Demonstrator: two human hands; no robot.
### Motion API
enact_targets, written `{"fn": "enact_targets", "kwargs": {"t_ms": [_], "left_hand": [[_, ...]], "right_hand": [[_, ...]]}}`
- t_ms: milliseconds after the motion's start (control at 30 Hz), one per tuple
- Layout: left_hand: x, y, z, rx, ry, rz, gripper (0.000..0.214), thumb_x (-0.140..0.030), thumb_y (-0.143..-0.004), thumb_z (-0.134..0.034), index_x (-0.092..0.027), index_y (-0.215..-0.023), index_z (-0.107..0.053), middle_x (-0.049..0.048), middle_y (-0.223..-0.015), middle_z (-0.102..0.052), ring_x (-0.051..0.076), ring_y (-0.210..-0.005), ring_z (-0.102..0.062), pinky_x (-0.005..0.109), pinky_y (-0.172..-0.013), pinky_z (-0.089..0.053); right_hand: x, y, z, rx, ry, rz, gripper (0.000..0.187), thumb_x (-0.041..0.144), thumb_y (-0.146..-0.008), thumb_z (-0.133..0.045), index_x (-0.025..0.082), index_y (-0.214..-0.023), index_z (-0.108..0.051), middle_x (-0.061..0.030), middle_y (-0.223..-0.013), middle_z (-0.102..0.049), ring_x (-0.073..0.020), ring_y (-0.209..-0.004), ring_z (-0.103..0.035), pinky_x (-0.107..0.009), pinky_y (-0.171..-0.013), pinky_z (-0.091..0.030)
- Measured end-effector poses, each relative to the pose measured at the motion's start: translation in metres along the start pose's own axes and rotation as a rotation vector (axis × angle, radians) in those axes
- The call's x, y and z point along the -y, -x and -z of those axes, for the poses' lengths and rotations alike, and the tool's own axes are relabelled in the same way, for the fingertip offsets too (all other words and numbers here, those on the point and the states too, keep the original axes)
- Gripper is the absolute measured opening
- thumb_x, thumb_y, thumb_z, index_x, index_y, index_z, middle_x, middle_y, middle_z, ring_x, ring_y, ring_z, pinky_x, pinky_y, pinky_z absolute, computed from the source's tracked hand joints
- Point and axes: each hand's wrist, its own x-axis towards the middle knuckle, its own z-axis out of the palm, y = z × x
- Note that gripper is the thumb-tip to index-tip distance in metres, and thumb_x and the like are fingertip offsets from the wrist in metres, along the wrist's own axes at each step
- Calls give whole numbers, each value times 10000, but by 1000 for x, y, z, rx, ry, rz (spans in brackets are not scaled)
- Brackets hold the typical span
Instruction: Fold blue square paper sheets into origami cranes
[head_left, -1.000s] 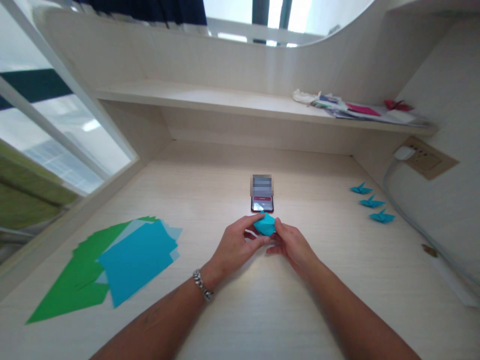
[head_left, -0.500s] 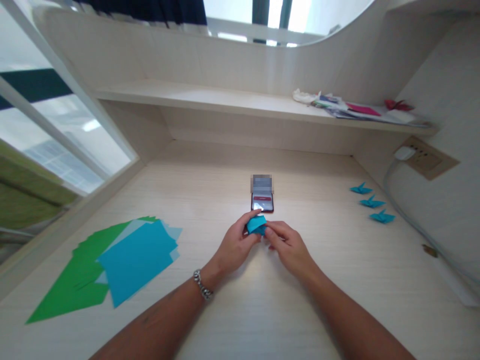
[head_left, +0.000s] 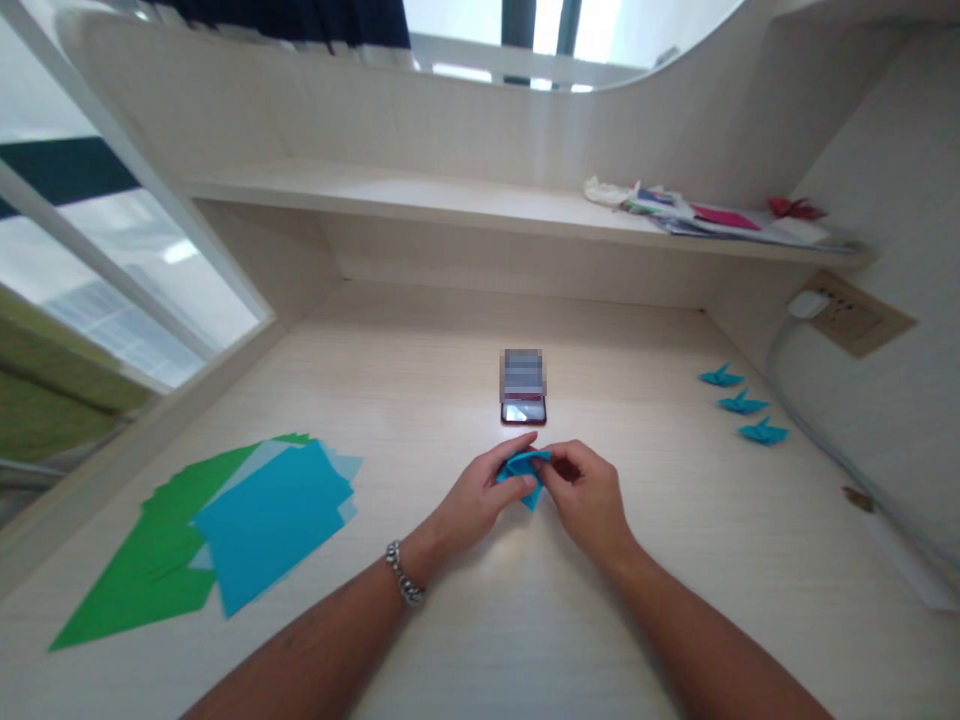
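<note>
A small folded piece of blue origami paper is between my two hands over the middle of the desk. My left hand holds its left side, thumb in front and fingers behind. With thumb and forefinger, my right hand pinches the paper's upper right edge. Parts of the folds are hidden behind my fingers. Just beyond the hands lies a phone, its screen lit and partly blurred out. Three folded blue paper cranes stand in a row at the right.
Blue paper sheets overlap green sheets on the desk's left. Papers and a red folded piece rest on the shelf above. A white cable runs from the wall socket along the right side.
The blue paper has been turned and tilted, so a pointed corner now hangs down toward me. My right hand has shifted its pinch to the upper right edge.
</note>
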Motion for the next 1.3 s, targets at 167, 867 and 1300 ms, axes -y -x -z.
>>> {"fn": "enact_targets", "kwargs": {"t_ms": [167,867,1300], "left_hand": [[4,-4,-2,-99,-68,33,504,-63,-705,-536,-151,-1197,-604,108,-1223,-614,252,-1111,-548,383,-973,-410],[20,-12,1,-225,115,79,254,-211,-756,-628,-155,-993,-703,107,-990,-706,212,-875,-639,341,-812,-492],[17,-11,1,-236,136,138,290,-314,-776,-647,-150,-1009,-699,107,-947,-712,202,-810,-641,334,-758,-505]], "right_hand": [[-2,-1,0,-33,22,61,130,164,-762,-586,202,-832,-689,-20,-786,-641,-153,-702,-595,-265,-636,-476],[-14,-5,-8,146,-367,-164,307,231,-639,-751,193,-932,-669,-50,-884,-694,-185,-782,-642,-331,-727,-540],[-17,-9,-8,217,-379,-287,302,458,-780,-611,169,-827,-685,-34,-736,-661,-160,-670,-608,-264,-581,-510]]}}
